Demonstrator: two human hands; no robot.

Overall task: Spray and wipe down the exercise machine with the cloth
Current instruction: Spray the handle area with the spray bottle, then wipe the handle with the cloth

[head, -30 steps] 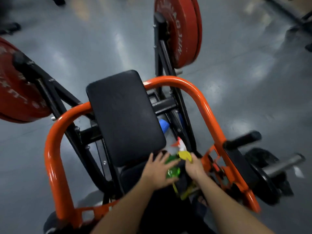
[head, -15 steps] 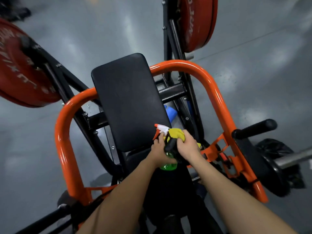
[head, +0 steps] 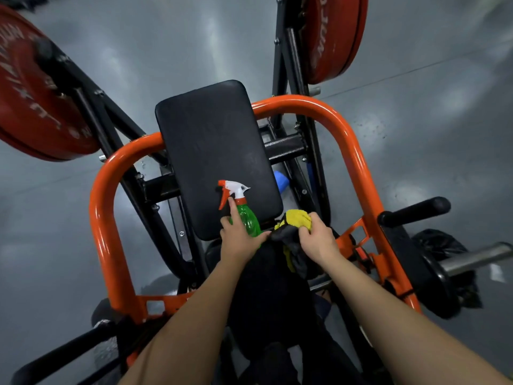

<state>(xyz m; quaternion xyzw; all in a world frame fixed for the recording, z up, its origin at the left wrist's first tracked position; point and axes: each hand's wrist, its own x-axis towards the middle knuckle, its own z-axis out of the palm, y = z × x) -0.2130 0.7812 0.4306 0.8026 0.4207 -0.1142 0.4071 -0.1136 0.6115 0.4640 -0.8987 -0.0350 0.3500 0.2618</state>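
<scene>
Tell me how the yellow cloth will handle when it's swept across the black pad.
Probably floppy: the cloth is bunched in the right hand and a tail droops below it. Likely light, since that hand alone grips it. Its fuzzy-looking surface should drag rather than slide.

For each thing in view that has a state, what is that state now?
Left hand: grips spray bottle, index finger beside trigger.
Spray bottle: upright, nozzle pointing left.
Right hand: grips cloth.
Cloth: bunched up.
Red weight plates: loaded on the machine.
</scene>
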